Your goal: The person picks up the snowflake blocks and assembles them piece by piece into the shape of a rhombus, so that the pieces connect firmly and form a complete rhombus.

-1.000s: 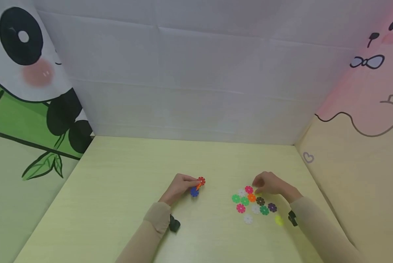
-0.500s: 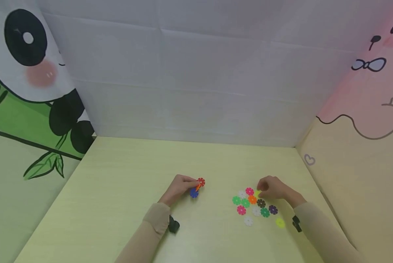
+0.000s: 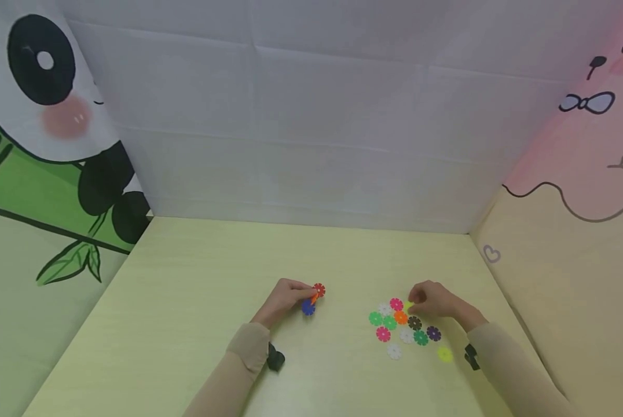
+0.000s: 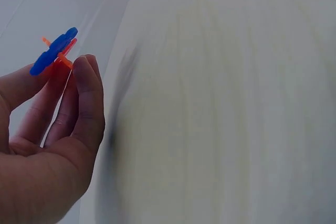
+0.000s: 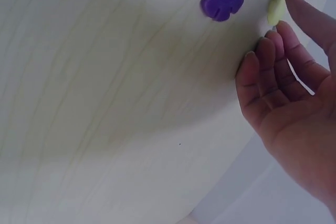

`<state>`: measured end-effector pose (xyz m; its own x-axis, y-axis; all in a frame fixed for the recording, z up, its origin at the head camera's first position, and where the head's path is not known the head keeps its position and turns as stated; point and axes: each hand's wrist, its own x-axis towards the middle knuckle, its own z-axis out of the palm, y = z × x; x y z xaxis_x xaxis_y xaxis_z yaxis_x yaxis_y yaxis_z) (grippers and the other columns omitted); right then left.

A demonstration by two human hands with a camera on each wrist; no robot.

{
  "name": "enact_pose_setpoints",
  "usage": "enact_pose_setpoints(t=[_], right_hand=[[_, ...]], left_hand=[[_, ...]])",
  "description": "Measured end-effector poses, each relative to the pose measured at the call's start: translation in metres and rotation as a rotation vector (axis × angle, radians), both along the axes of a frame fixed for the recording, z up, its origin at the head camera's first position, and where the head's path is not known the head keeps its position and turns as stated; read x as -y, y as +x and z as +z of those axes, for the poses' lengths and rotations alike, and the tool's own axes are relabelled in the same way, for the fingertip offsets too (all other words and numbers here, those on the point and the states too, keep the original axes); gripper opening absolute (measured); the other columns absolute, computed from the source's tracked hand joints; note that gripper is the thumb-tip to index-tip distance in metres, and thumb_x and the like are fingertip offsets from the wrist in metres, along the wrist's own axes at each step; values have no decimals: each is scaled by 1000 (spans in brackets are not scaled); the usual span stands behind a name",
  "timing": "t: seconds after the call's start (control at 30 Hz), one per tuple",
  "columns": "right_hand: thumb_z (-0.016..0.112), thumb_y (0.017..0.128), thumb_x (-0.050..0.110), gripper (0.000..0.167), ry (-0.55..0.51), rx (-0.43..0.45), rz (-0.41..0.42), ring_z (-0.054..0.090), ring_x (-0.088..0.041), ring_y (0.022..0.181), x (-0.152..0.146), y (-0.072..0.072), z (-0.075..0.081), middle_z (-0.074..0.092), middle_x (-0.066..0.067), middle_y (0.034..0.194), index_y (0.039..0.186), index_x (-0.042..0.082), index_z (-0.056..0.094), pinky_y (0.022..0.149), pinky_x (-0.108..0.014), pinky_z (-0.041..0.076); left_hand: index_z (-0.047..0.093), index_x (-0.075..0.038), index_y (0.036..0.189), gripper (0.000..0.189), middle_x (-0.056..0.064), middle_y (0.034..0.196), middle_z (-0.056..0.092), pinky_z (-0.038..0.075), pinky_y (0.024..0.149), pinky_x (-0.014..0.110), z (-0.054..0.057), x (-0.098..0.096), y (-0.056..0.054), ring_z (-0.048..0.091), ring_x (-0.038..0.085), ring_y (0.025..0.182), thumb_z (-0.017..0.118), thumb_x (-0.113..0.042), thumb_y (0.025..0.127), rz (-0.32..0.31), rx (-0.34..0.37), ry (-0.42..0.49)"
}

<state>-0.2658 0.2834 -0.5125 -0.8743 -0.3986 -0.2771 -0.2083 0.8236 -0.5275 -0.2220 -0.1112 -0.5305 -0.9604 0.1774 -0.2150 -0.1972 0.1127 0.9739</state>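
head view: the left hand (image 3: 289, 294) grasps a small joined piece between thumb and fingertips, made of a red disc (image 3: 319, 289), a blue disc (image 3: 308, 307) and, between them, an orange disc (image 3: 314, 299). in the left wrist view the orange one crosses the blue one at an angle, likely because the notched rims slot together, so it seems to act as the link. the grip is near the tips, with the piece clear of the palm; that probably leaves the outer rims free and easy to see. whether the piece touches the table (image 3: 212, 260) i cannot tell.

the right hand (image 3: 433, 299) pinches a yellow disc (image 5: 276, 4) between thumb and index finger, at the far right edge of the loose group. the disc is seen nearly edge-on in the right wrist view, perhaps because it is tipped up for a better hold. the other fingers bend loosely beside it.

near that hand lie a brown disc (image 3: 414, 323), a purple disc (image 3: 433, 333) and a pink disc (image 3: 396, 304); a second yellow disc (image 3: 444, 354) lies apart, nearer the person. the loose discs lie mostly flat and spread out, which should make single ones easier to pick.
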Motion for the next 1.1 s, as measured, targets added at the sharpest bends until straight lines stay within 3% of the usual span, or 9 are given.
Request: enact_pose_setpoints(t=[0.47,0.9,1.1], right_hand=[[74,84,12,16,-6,-33,45,50,-19,75,4,4,6,54,-1,79,92,7,62,69,-32,47],[76,81,8,27,42,-113,12,52,-22,81,1,2,2,58,-5,89,102,1,61,78,-39,49],[77,80,7,28,39,-91,18,52,-22,82,1,2,4,58,-5,90,101,0,61,80,-42,49]], left_hand=[[76,0,91,21,7,89,70,47,76,30,-2,-2,-2,60,18,87,77,-18,81,4,8,-8],[75,0,92,20,8,91,70,47,75,30,-1,-3,-1,60,18,87,77,-17,81,2,12,5],[75,2,92,20,9,91,70,48,73,28,0,-3,0,61,18,86,76,-15,81,2,8,30]])
